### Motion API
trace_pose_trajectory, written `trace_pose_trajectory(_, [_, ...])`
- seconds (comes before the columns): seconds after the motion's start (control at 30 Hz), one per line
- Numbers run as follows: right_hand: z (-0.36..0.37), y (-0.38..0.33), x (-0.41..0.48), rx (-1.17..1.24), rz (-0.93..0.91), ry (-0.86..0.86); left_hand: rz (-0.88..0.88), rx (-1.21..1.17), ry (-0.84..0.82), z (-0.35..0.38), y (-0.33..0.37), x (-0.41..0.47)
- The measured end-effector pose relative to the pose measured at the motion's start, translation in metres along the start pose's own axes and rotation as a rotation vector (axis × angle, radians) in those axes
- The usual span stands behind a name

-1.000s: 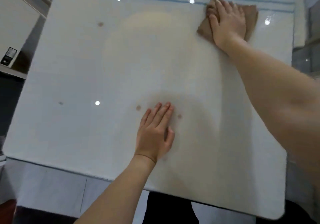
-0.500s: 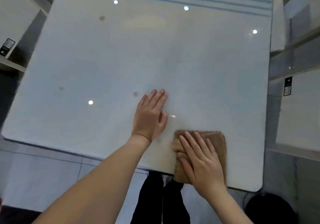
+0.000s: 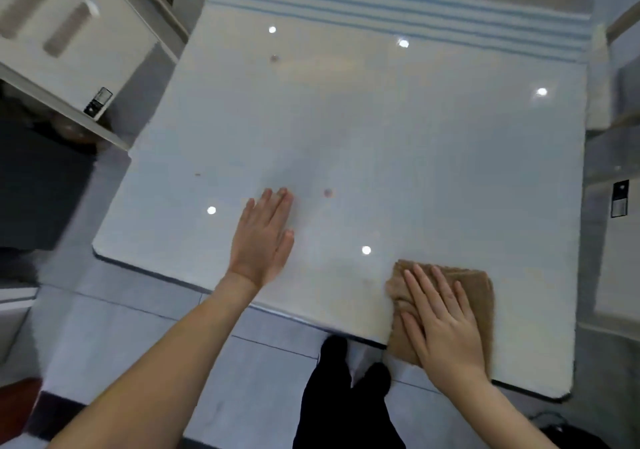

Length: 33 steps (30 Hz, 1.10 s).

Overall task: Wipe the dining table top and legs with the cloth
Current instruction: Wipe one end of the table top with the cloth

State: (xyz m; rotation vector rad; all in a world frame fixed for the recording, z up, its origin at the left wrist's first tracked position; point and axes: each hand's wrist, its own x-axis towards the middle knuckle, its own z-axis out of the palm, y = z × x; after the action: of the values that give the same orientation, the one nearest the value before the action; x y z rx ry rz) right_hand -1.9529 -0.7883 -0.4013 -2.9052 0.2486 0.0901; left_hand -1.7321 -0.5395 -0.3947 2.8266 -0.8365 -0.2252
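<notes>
Brown cloth (image 3: pixel 479 284) stays under flat right hand (image 3: pixel 446 324) (left hand (image 3: pixel 259 240) flat, slid leftward).

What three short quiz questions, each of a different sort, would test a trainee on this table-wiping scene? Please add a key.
1. Multiple choice: where on the table does the cloth lie? A at the far edge; B at the near edge; C in the middle.
2. True or false: the left hand rests on the cloth.
3. Fill the gap: the blue stripes run along the table's ___ edge.
Key: 1 B. 2 False: it lies flat on the bare table. 3 far.
</notes>
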Motion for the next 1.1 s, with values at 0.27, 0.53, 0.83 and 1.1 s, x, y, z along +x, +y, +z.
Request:
trace_pose_trajectory(0.27, [0.006,-0.039,0.045,0.017,-0.207,-0.041,-0.025,-0.069,0.020,0.007,-0.011,0.001])
trace_pose_trajectory(0.53, [-0.001,-0.025,0.250,0.045,-0.231,0.058,-0.019,-0.099,0.086,0.007,-0.013,0.004])
trace_pose_trajectory(0.83, [-0.034,0.031,0.459,0.058,0.252,0.115,-0.024,-0.124,0.103,0.009,-0.015,0.006])
trace_pose_trajectory(1.1, [0.005,-0.075,0.213,0.050,-0.332,-0.047,-0.042,-0.135,0.087,0.009,-0.017,0.005])
